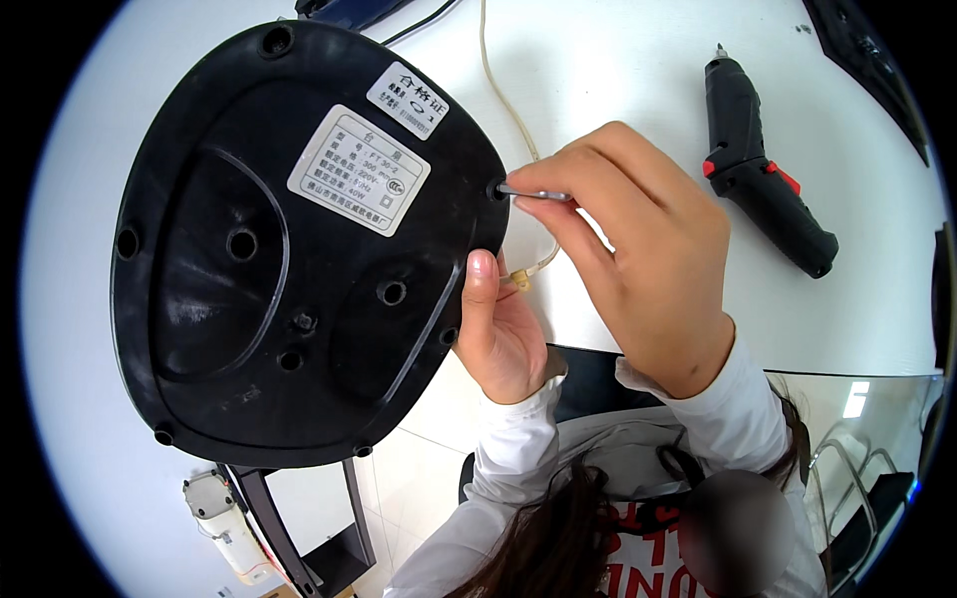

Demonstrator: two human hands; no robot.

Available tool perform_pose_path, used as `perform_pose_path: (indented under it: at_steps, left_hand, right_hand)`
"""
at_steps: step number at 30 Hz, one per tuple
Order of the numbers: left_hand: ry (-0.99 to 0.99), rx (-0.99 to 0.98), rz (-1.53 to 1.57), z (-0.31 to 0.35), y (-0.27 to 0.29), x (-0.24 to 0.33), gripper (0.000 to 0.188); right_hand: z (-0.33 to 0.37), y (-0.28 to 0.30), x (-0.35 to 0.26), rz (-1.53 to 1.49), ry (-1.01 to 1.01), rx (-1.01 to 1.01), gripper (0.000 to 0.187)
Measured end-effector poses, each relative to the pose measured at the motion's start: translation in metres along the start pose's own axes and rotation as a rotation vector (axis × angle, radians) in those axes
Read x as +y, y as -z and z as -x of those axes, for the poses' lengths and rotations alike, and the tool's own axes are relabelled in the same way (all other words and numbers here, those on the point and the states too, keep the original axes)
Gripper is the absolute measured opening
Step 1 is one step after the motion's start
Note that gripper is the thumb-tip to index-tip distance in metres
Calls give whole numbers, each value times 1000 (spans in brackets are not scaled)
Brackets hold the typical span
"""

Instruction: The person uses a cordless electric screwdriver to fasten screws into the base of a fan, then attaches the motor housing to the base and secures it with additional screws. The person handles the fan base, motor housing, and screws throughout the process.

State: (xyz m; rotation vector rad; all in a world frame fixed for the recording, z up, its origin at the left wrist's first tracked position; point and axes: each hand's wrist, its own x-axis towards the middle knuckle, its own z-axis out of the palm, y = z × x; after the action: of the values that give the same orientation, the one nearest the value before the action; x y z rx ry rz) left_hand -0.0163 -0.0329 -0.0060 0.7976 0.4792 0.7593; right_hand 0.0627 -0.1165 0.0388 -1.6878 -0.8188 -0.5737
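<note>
A large rounded black plastic base (224, 399), with two white labels and several holes in its underside, is tipped up before me on the left. My left hand (508, 344) grips its right edge, thumb on the underside and the other fingers mostly hidden behind. Pinched between thumb and finger of my right hand (648, 239) are thin grey metal tweezers (543, 193). Their tip is at a hole on the base's right rim; whether it reaches inside, I cannot tell. A cream cable (501, 90) runs behind my right fingers to a small yellowish connector (520, 279) beside my left hand.
On the white table (618, 70) to the right lies a black and red electric screwdriver (743, 140), bit pointing away. Dark objects line the far right edge. A dark frame (349, 538) and a white device (224, 528) stand at lower left. Metal chair legs (847, 478) show at lower right.
</note>
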Motion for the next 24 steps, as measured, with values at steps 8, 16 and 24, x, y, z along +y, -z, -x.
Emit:
perform_pose_path:
  at_steps: [8, 16, 24]
  left_hand:
    - [30, -21, -75, -3, 4, 0, 42]
    - [25, -60, -118, -2, 1, 2, 45]
    - [-110, -132, -61, -3, -5, -1, 37]
  right_hand:
    - [2, -5, -2, 10, -89, -62, 13]
    - [5, -14, 0, 139, -106, -76, 18]
    - [7, -12, 3, -167, -399, -168, 29]
